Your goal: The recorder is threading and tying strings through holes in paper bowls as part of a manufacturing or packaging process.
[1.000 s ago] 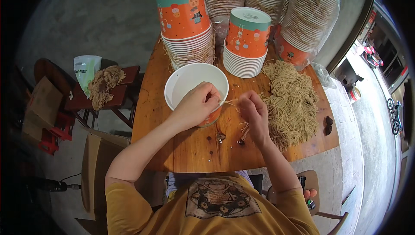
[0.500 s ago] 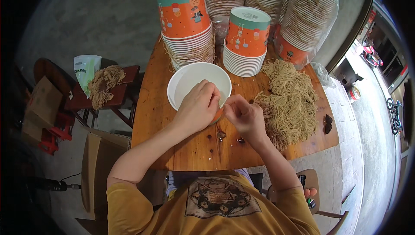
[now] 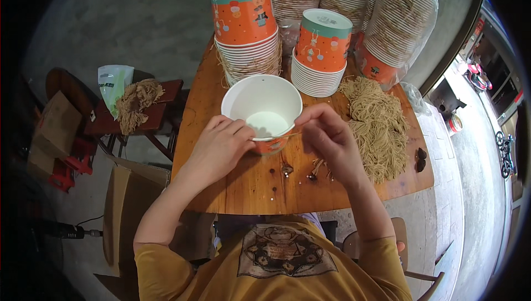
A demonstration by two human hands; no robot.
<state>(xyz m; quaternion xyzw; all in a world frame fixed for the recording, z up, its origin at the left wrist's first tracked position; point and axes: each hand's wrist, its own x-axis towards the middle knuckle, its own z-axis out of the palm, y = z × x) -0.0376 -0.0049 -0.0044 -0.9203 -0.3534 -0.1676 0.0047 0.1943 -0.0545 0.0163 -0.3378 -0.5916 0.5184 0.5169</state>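
A paper bucket [image 3: 235,99], white inside and orange outside, stands mouth up on the table and leans a little toward me. My left hand [image 3: 218,143] grips its near left rim, with fingers over the edge. Along the near rim runs a thin tan cord [image 3: 290,134], stretching toward my right hand [image 3: 334,140]. That hand is closed in a pinch on the cord at the bucket's right side. Next to it lies a heap of tan cords [image 3: 381,129].
Behind the bucket rise two stacks of upside-down orange buckets, a taller left stack [image 3: 243,16] and a right stack [image 3: 323,41]. More bucket stacks in plastic [image 3: 401,19] stand farther back. Two dark objects [image 3: 421,160] lie near the table's right edge. A red bench [image 3: 166,99] is at left.
My left hand has drawn back from over the bucket's mouth to its near left rim. My right hand has moved slightly right and up, with cord now visible between the rim and it.
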